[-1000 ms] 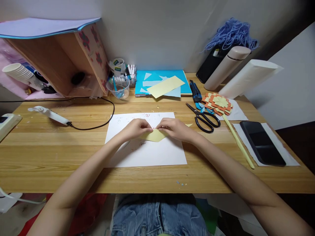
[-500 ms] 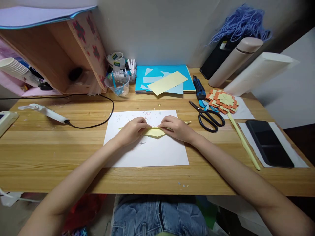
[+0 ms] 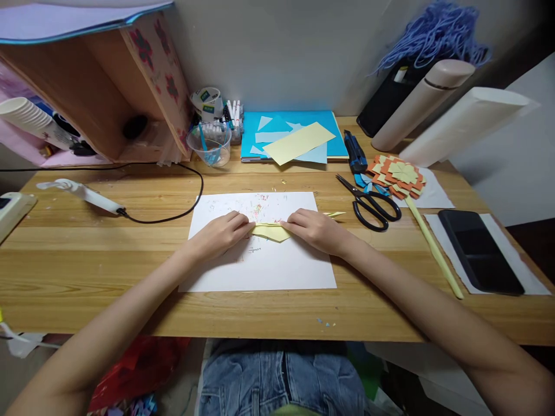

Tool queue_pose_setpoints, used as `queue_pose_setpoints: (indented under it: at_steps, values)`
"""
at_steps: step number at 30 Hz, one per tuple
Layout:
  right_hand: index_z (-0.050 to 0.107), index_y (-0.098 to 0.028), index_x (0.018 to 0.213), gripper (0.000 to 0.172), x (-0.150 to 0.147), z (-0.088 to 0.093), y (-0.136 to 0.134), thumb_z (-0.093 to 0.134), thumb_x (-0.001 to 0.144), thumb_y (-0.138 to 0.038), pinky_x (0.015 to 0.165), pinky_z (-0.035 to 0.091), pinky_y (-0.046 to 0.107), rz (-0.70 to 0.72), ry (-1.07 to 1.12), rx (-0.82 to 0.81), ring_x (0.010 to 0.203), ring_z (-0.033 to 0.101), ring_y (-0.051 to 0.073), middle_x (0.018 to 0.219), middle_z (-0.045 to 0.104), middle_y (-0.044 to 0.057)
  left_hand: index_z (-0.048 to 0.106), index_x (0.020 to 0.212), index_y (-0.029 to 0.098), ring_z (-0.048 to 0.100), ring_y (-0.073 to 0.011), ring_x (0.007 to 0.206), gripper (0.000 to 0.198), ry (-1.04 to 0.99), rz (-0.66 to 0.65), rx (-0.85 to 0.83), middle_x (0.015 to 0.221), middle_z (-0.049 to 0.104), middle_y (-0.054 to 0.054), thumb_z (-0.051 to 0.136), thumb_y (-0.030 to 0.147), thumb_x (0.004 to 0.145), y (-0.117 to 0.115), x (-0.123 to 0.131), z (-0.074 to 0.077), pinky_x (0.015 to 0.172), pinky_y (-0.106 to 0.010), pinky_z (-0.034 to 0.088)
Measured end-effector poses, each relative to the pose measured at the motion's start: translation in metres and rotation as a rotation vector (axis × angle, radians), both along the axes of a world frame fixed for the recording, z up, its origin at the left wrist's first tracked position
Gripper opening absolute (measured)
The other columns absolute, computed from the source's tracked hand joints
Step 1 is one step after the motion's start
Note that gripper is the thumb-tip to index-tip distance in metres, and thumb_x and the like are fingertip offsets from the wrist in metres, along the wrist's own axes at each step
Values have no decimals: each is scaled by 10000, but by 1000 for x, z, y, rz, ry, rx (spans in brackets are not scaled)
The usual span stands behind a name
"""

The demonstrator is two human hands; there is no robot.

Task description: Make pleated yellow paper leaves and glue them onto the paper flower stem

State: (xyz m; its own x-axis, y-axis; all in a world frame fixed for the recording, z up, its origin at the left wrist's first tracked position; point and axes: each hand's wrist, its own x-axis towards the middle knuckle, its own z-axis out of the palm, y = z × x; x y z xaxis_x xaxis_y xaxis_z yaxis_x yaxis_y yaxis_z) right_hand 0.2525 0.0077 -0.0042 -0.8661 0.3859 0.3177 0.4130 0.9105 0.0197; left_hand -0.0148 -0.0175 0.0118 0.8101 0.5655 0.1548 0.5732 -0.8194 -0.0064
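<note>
A pale yellow piece of paper (image 3: 271,231), folded along its far edge, lies over a white sheet (image 3: 260,271) marked with coloured specks. My left hand (image 3: 226,232) has its fingers closed on the left end of the yellow paper. At the right end, my right hand (image 3: 310,228) pinches it, and a narrow yellow tip pokes out beyond the knuckles. Both thumbs rest near the folded edge, a short span apart. My fingers hide the paper's two ends.
Black-handled scissors (image 3: 373,205) and a blue cutter (image 3: 355,152) lie to the right. An orange-and-yellow paper flower (image 3: 401,174) and a phone (image 3: 479,251) sit farther right. Behind are a blue pad (image 3: 260,121), a clear cup (image 3: 210,144) and a glue gun (image 3: 89,195) with its cord.
My left hand has slid left along the yellow paper, and the hands are now slightly farther apart. The camera view has shifted a little.
</note>
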Motion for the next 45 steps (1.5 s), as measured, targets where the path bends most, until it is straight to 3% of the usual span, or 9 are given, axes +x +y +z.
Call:
queue_pose_setpoints:
  at_steps: [6,11,25,31,38,45]
  values:
    - [583,-104,1098,336,3,1,-7,286,941,-93,658,469,336,-1,-11,-63,780,542,193,826,617,114,544,1127,122,531,-201,868,283,60,7,10,931,593,-116,363,146,910,-3,-9,-2,663,-293,476]
    - [601,-87,1065,336,13,0,-12,292,935,-85,644,475,332,-40,-52,-14,797,549,206,835,631,129,522,1147,96,519,-214,859,310,170,24,50,906,584,-113,380,80,872,-9,-12,-3,623,-282,462]
    - [624,-139,1048,317,49,-8,-19,328,935,-124,663,475,337,-142,19,-47,793,581,201,856,660,113,523,1197,126,538,-227,836,390,45,166,-9,922,602,-125,372,89,840,-25,-16,-6,597,-310,490]
    - [630,-135,1039,291,64,-11,-25,360,932,-139,662,463,326,-224,8,6,801,586,200,927,671,115,537,1176,134,560,-214,786,336,37,247,118,852,620,-97,409,130,865,-33,-20,-10,640,-318,481]
    - [627,-135,1054,287,77,-13,-29,370,926,-134,709,457,329,-310,-11,16,837,575,207,949,665,111,582,1103,153,579,-213,742,279,65,326,246,830,643,-88,426,161,872,-42,-19,-9,564,-311,421]
    - [645,-93,1001,264,76,-13,-32,398,909,-107,709,449,315,-362,-20,91,826,565,207,921,664,119,585,1101,103,583,-223,745,308,171,481,224,870,645,-130,379,167,880,-51,-14,-9,559,-318,387]
